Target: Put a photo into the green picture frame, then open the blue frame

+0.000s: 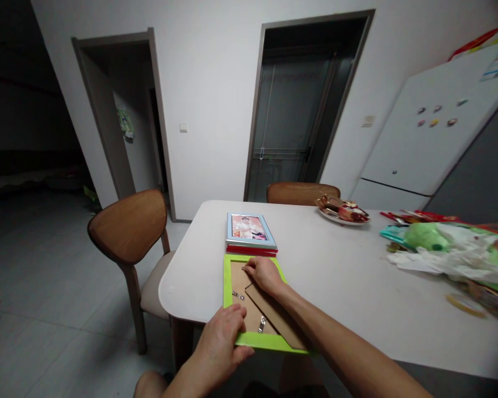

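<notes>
A green picture frame (227,276) lies back side up at the table's near edge, with a brown backing board (252,315), metal hangers and a brown stand flap (276,315). My left hand (225,334) grips the frame's lower left corner, thumb at the near edge and fingers on top. My right hand (265,275) is pinched at the upper part of the backing; whatever its fingertips hold is too small to name. Just beyond the green frame, a light blue frame (251,231) with a pink picture rests on red frames (251,250).
The white table (327,276) carries a plate of items (344,213) at the back and a pile of green and white packaging (452,249) at the right. A roll of tape (465,305) is near that pile. Wooden chairs (135,226) stand left and behind.
</notes>
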### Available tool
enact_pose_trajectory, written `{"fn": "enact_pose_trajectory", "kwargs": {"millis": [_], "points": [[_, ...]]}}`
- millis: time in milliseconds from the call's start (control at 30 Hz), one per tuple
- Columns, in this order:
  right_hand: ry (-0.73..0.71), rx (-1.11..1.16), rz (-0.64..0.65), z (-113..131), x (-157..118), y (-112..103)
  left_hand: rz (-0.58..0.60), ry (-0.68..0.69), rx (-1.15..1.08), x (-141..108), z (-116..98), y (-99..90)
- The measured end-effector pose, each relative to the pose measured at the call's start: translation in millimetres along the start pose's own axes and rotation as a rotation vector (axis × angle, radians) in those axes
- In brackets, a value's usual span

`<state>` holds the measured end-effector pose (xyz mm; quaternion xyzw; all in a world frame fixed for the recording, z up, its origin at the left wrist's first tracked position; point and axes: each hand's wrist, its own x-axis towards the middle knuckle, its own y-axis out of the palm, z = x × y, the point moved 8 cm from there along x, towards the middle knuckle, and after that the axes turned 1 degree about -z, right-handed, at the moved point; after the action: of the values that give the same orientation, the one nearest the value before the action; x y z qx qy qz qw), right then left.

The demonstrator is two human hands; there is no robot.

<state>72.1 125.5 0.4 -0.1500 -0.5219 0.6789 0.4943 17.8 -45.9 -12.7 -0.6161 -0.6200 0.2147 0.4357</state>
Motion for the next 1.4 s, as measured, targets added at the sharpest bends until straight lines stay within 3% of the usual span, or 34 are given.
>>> {"fn": "enact_pose_trajectory", "kwargs": {"millis": [267, 467, 700, 867, 933, 1000, 1167, 1267, 1333, 1400], "points": [[0.167, 0.019, -0.012, -17, 20, 13, 0.015, -0.034, 0.034, -5, 1, 3.0], [0.133, 0.088, -0.088, -17, 16, -5, 0.003, -0.049, 0.067, -5, 0, -0.5], [0.094, 0.206, -0.107, -48, -29, -44, 0.074, -0.012, 0.132, 10, -22, 20.1], [0.364, 0.745, -0.176, -79, -78, -49, 0.024, 0.016, -0.011, 9, -28, 7.5], [0.438, 0.960, -0.174, -72, -94, -40, -0.038, 0.004, -0.115, 7, -30, -4.7], [0.415, 1.154, -0.115, -48, -103, -27, -0.134, -0.014, -0.279, 6, -33, -15.3], [0.424, 1.615, 0.214, 33, -109, 19, -0.335, 0.000, -0.792, 5, -38, -17.4], [0.474, 1.753, 0.067, 40, -105, 26, -0.438, -0.090, -0.880, 7, -26, -23.3], [0.463, 1.767, -0.070, 28, -104, 21, -0.539, -0.151, -0.933, 8, -15, -38.4], [0.454, 1.699, -0.121, 9, -104, 14, -0.564, -0.196, -0.997, 12, -6, -50.4]]}}
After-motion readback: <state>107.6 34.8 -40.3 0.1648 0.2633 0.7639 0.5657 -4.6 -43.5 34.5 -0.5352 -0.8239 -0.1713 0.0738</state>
